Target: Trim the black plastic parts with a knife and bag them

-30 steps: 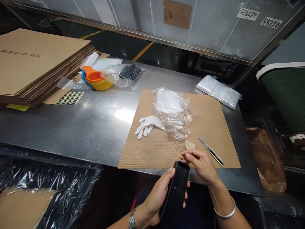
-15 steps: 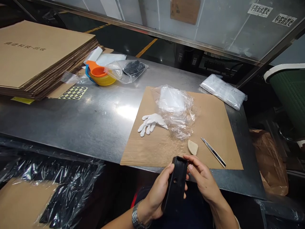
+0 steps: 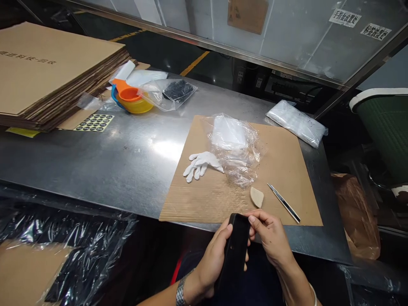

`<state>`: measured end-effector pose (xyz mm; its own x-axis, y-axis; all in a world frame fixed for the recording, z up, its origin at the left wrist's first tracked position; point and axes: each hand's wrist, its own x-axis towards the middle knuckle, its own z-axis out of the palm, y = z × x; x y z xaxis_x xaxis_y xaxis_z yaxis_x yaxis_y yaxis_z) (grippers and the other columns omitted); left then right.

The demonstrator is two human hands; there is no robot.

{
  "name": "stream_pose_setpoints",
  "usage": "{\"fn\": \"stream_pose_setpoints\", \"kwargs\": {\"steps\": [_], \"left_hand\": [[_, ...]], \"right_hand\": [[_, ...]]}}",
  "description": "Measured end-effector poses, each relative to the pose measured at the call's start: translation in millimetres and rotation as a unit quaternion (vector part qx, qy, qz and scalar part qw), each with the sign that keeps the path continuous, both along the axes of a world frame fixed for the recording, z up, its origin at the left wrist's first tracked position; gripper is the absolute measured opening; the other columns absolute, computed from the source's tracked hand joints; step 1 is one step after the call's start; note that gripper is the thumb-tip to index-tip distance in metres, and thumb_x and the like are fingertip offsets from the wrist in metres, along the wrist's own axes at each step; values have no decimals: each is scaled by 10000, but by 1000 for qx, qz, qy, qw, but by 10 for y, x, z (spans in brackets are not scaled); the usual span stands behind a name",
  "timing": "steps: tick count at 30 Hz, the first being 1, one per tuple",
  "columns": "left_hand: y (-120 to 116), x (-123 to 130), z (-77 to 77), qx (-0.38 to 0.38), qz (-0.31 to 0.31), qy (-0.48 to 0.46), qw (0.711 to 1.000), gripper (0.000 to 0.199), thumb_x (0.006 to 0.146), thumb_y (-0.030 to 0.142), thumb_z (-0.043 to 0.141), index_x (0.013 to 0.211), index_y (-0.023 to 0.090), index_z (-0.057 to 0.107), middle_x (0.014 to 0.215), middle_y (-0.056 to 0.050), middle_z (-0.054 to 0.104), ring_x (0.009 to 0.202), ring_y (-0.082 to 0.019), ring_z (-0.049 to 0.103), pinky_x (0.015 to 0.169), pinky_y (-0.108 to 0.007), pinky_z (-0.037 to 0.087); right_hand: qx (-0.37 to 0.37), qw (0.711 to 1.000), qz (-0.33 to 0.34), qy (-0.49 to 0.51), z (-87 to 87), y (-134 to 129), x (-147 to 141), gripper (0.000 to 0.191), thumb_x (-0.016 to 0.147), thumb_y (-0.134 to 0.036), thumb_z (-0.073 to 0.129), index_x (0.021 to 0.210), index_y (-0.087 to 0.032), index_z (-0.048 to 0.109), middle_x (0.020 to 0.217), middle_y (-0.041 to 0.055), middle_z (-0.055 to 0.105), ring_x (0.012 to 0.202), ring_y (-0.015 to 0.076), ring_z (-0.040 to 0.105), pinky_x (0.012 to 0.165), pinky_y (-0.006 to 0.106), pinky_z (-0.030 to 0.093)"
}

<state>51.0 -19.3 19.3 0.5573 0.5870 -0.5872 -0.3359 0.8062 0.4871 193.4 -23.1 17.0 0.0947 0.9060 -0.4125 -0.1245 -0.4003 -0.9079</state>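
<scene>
Black part [image 3: 235, 250] by the table's [image 3: 127, 174] near edge: the left hand [image 3: 212, 260] wraps it, presumably for steadiness; the right hand's [image 3: 270, 234] fingers bunch at its far end, gripping or not I can't tell.

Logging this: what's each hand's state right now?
Left hand: closed around the black part.
Right hand: half-closed at the part's upper edge; cannot tell if gripping.

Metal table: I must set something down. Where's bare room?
The tabletop is bare between the sticker sheet and cardboard mat; the mat is bare between clear bag, white packet and slim tool. Crowded: back left, by cardboard stack and orange cup; front edge, by left hand, right hand and black case.
</scene>
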Motion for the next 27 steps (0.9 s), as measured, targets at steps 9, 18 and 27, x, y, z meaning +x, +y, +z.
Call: {"fn": "stream_pose_setpoints", "kwargs": {"steps": [9, 18, 27], "left_hand": [[48, -2, 65, -28, -12, -12, 999, 361, 888, 414, 320, 1076, 156, 488, 754, -51, 588, 529, -135, 555, 467, -252, 463], [15, -69, -1, 88, -104, 73, 988, 425, 867, 470, 381, 1192, 197, 402, 827, -32, 574, 604, -124, 554, 537, -261, 462], [45, -99, -41, 56, -122, 69, 989, 381, 882, 458, 335, 1126, 188, 447, 808, -38, 581, 580, -119, 562, 510, -250, 454]], "right_hand": [[15, 997, 49, -57, 113, -32, 118, 256, 825, -362, 570, 997, -178, 618, 810, 24, 625, 638, 114, 579, 601, 253, 495], [43, 914, 304, -266, 300, 94, 261, 172, 783, -129, 503, 921, -193, 583, 655, -32, 589, 576, 93, 540, 525, 192, 406], [-64, 918, 358, -161, 221, 208, 331, 136, 805, -190, 436, 894, -181, 539, 646, -26, 575, 488, 85, 539, 394, 163, 393]]}}
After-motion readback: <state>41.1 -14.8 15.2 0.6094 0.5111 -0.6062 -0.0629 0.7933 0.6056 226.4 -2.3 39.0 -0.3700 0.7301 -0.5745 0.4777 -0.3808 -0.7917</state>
